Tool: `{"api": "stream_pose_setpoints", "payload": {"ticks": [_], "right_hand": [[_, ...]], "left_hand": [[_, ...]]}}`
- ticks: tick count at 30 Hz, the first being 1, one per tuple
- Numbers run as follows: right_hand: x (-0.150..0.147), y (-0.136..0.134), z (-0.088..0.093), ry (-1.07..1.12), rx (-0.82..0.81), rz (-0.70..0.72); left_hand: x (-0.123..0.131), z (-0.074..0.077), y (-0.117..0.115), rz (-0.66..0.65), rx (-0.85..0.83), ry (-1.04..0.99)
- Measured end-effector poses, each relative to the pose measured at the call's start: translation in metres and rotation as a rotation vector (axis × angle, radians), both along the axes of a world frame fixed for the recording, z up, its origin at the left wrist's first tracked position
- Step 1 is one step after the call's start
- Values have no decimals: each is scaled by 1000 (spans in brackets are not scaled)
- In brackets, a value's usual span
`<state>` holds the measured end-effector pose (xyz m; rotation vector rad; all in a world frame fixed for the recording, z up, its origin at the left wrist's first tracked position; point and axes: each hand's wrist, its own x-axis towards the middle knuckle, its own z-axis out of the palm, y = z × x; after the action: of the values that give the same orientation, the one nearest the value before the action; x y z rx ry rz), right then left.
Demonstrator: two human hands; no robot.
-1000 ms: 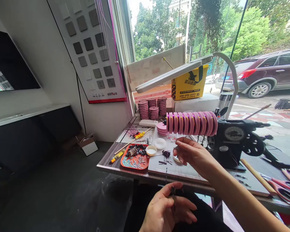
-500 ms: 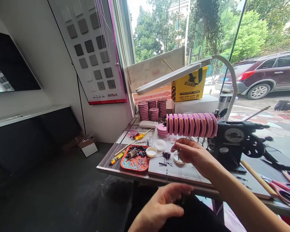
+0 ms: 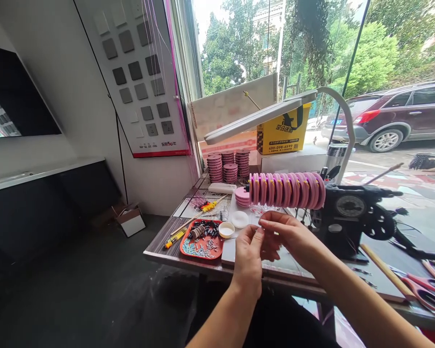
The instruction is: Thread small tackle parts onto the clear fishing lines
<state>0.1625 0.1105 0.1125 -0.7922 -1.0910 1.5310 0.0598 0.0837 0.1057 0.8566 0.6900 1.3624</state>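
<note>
My left hand (image 3: pixel 251 249) and my right hand (image 3: pixel 281 232) meet above the front of the work board, fingertips pinched close together. Whatever lies between the fingers is too small to make out. Just above them, a row of pink foam spools (image 3: pixel 286 190) sits on the shaft of a black winding machine (image 3: pixel 344 217). Left of my hands is a red tray (image 3: pixel 202 256) with black pieces, small metal bits and turquoise bits in it. A small cream-coloured dish (image 3: pixel 226 229) and a white disc (image 3: pixel 240 219) lie close behind my left hand.
Stacks of pink spools (image 3: pixel 214 168) stand at the back by the window. A white lamp (image 3: pixel 261 116) arches over the table. Scissors (image 3: pixel 426 292) and a wooden stick (image 3: pixel 387 271) lie at the right. Yellow-tipped floats (image 3: pixel 174 239) lie beside the tray.
My left hand has risen from low over my lap to meet my right hand. My right hand stays near the same place, its fingers still pinched.
</note>
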Motion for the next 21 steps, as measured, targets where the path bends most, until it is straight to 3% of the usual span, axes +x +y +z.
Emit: {"api": "stream_pose_setpoints", "payload": {"ticks": [5,15,21], "right_hand": [[-8,-5,-3,65,-35,64],[-8,-7,1,182,-75,77],[-8,-6,0,199,-88,83]], "left_hand": [[-6,-1,-11,34,-38,-23],[-21,-15,-38,-101,-282,-56],[-28,-17,-42,-159,-341,-78]]}}
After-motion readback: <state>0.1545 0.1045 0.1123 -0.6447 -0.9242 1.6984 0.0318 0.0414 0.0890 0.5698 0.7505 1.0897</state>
